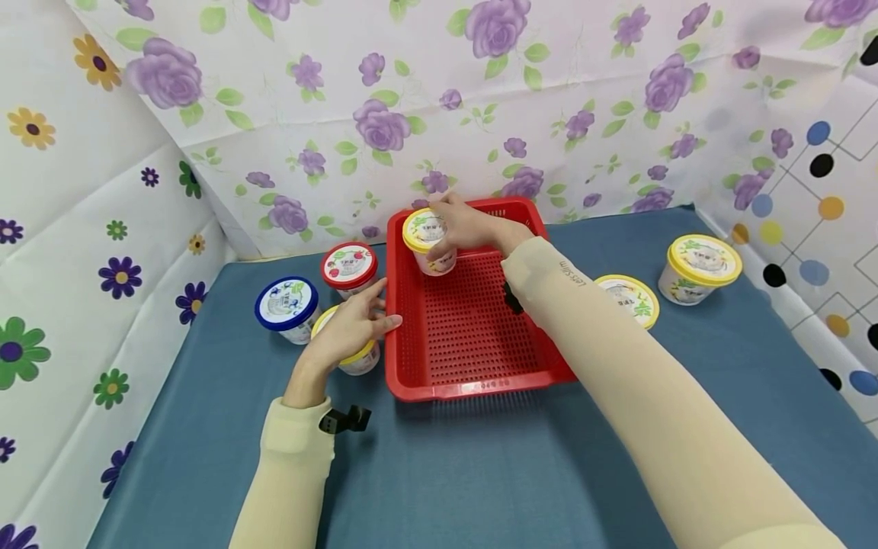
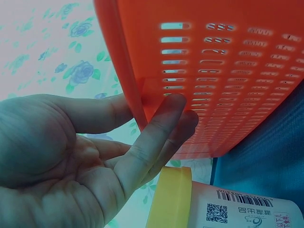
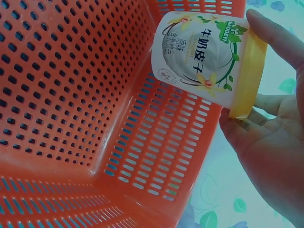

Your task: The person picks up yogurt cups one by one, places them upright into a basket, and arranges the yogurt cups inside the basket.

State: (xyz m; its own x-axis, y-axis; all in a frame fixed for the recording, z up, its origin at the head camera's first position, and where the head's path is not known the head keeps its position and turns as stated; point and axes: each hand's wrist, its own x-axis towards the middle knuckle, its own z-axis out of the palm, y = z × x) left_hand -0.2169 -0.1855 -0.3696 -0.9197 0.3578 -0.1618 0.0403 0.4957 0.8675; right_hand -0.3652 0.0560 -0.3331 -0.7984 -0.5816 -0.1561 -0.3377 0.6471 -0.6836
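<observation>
My right hand (image 1: 473,225) grips a white tub with a yellow lid (image 1: 430,236) by its lid, over the back left of a red plastic basket (image 1: 480,383). In the right wrist view, the tub's printed side (image 3: 199,57) faces the camera, and the fingers and thumb lie around the lid (image 3: 249,71). At the basket's left side, my left hand (image 1: 350,324) pinches the rim, thumb over it and fingers against the outer wall (image 2: 199,90). Just below that hand stands another yellow-lidded tub (image 1: 360,360), partly hidden by it in the head view.
Left of the basket stand a blue-lidded tub (image 1: 286,309) and a red-lidded tub (image 1: 350,267). To its right are a yellow-lidded tub (image 1: 627,299), partly behind my right sleeve, and another yellow-lidded tub (image 1: 700,267). Flowered sheeting (image 1: 411,91) rises behind the blue tabletop (image 1: 453,473).
</observation>
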